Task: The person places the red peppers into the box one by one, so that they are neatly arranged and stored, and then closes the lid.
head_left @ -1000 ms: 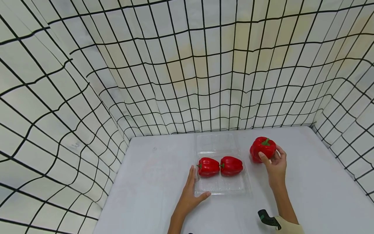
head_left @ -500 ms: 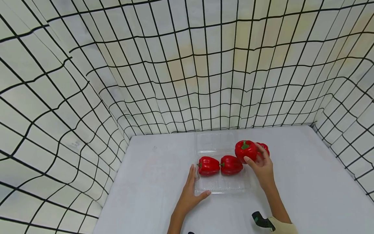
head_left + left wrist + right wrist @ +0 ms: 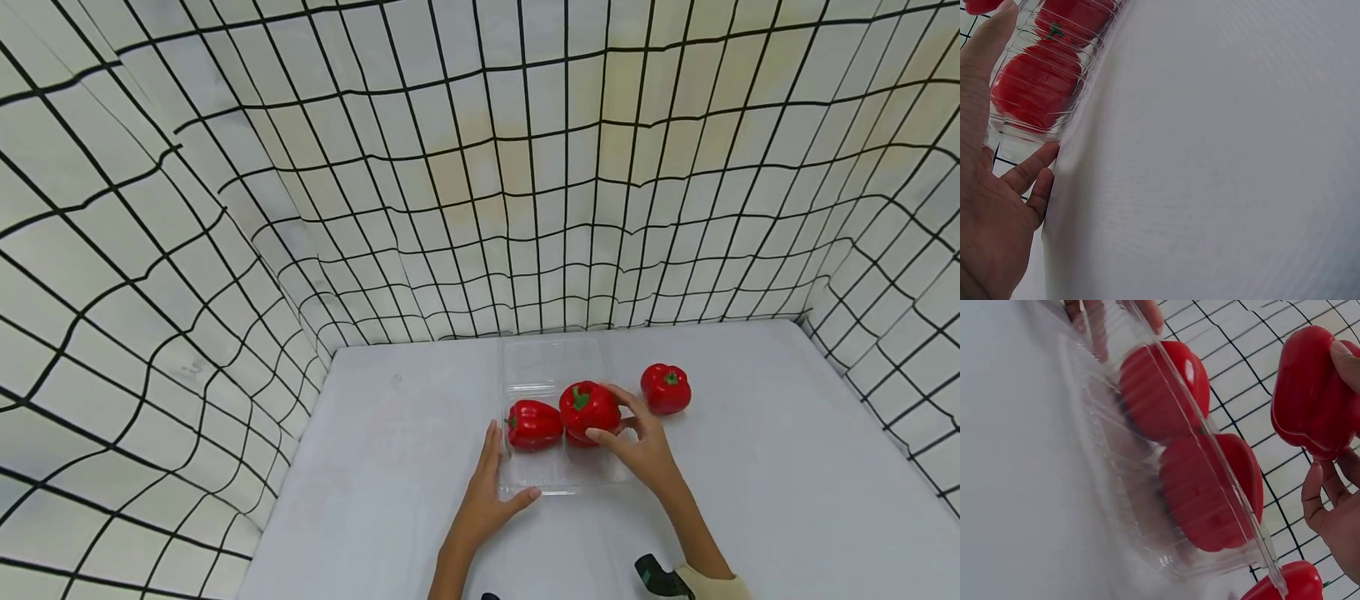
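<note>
My right hand [image 3: 641, 446] holds a red bell pepper [image 3: 589, 407], its green stem facing up. In the head view this pepper overlaps another one lying in the clear plastic container [image 3: 540, 482]; the right wrist view shows the held pepper [image 3: 1316, 394] raised above the container's rim. Inside lie two red peppers on their sides, the left one [image 3: 534, 425] with its stem pointing left. My left hand [image 3: 480, 508] is at the container's left side, fingers straight and thumb spread along the front corner. From the left wrist view, its fingertips [image 3: 1047, 153] are right by the container's end.
A further red bell pepper [image 3: 666, 389] stands on the white table [image 3: 375, 467], right of the container. The container's open lid [image 3: 555, 358] lies flat toward the back. White walls with black netting [image 3: 465, 208] enclose the table's back and sides.
My right hand has carried the pepper leftward from the table's right side to over the container, uncovering the pepper that stands there. My left hand stays at the container's side.
</note>
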A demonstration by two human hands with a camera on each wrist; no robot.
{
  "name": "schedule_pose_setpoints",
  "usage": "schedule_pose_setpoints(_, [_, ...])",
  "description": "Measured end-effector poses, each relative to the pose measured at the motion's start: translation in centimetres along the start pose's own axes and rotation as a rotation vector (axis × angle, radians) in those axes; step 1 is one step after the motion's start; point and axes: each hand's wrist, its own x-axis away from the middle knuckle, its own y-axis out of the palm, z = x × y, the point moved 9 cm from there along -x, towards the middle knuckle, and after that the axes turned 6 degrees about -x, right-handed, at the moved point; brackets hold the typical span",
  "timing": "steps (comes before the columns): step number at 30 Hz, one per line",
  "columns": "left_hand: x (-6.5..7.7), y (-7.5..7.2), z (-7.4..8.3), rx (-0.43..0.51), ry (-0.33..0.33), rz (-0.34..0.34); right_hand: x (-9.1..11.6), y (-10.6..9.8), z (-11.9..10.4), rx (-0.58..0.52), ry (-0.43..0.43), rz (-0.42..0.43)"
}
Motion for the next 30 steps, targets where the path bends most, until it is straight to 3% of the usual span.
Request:
schedule_pose_setpoints(9, [-0.2,-0.2,0.1,0.001,0.042,0.027,1.0,3.9,-1.1,0.178,-0.155,-0.146])
schedule_pose_setpoints(20, [0.0,-0.1,0.4,0.026,0.074,0.021,2.0,6.7,-0.4,0.268,-0.143,-0.219])
schedule_pose_setpoints(30, [0.0,-0.1,0.3,0.031,0.082,0.032,2.3,7.5,0.3,0.278,-0.152,-0.257])
